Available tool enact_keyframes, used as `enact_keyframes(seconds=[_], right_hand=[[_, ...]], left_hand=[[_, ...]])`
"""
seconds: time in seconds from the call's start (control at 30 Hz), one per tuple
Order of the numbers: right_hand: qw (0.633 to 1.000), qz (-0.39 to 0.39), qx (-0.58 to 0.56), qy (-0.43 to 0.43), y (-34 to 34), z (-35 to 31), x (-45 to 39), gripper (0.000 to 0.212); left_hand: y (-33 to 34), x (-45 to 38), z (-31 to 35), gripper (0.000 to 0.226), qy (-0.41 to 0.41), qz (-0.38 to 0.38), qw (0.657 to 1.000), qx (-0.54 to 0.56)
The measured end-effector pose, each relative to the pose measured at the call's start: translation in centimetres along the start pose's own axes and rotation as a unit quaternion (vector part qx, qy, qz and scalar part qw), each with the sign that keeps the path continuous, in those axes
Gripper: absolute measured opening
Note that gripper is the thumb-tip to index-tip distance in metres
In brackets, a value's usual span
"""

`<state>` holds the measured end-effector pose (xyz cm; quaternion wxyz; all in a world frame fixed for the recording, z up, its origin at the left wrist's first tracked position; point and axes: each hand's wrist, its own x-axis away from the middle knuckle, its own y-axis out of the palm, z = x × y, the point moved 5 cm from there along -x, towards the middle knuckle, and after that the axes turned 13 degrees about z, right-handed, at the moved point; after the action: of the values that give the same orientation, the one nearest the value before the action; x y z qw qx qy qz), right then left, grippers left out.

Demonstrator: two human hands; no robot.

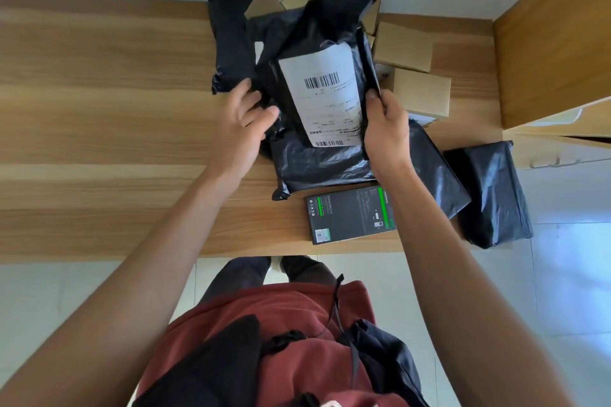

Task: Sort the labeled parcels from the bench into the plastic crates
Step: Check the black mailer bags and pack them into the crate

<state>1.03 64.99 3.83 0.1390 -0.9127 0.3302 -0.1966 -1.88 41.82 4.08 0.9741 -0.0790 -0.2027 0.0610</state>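
A black plastic mailer parcel point(307, 43) with a white barcode label point(325, 96) is held tilted above the wooden bench point(99, 109). My right hand point(386, 129) pinches its right edge between thumb and fingers. My left hand point(243, 122) is on its left edge, fingers loosely curved against the crumpled plastic. Under it lies another black mailer point(320, 165). No crate is in view.
Several brown cardboard boxes point(421, 92) are piled behind and to the right of the parcel. A long black mailer point(228, 40) lies at the back left. A black box with green stripes point(352, 215) sits near the front edge, two more black bags point(492, 195) at right. A wooden cabinet point(555, 43) stands far right.
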Motion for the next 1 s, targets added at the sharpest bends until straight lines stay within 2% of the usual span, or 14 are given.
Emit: enact_keyframes(seconds=[0.1,0.2,0.3,0.5,0.67,0.77,0.83,0.93,1.0], right_hand=[[0.998,-0.037,-0.031,0.041,1.4,-0.4,0.8,0.032],[0.990,-0.065,-0.076,0.103,2.2,-0.8,1.6,0.036],[0.979,-0.088,-0.104,0.149,2.7,-0.7,2.5,0.034],[0.964,-0.116,-0.145,0.190,2.8,-0.6,4.1,0.036],[0.951,-0.117,-0.188,0.215,1.9,0.9,5.3,0.062],[0.946,-0.154,-0.194,0.208,2.2,1.5,7.0,0.072],[0.953,-0.167,-0.187,0.170,3.0,1.2,7.8,0.062],[0.967,-0.131,-0.192,0.108,3.6,0.2,8.1,0.043],[0.970,-0.090,-0.202,0.097,3.4,-0.3,8.0,0.040]], left_hand=[[0.8,0.4,0.9,0.039,0.014,-0.042,0.999,0.021],[0.5,0.2,1.5,0.038,0.030,-0.052,0.998,0.029],[-0.3,-0.1,1.7,0.043,0.039,-0.015,0.998,0.037],[-1.3,-0.3,1.8,0.036,0.029,0.004,0.998,0.050],[-2.2,-0.8,1.7,0.037,-0.001,0.062,0.994,0.093],[-2.2,-0.4,1.6,0.049,-0.042,0.092,0.982,0.162],[-1.8,0.3,1.8,0.054,-0.051,0.089,0.977,0.185],[-1.2,1.3,2.3,0.058,-0.042,0.088,0.975,0.198],[-1.0,1.8,2.6,0.058,-0.037,0.087,0.976,0.198]])
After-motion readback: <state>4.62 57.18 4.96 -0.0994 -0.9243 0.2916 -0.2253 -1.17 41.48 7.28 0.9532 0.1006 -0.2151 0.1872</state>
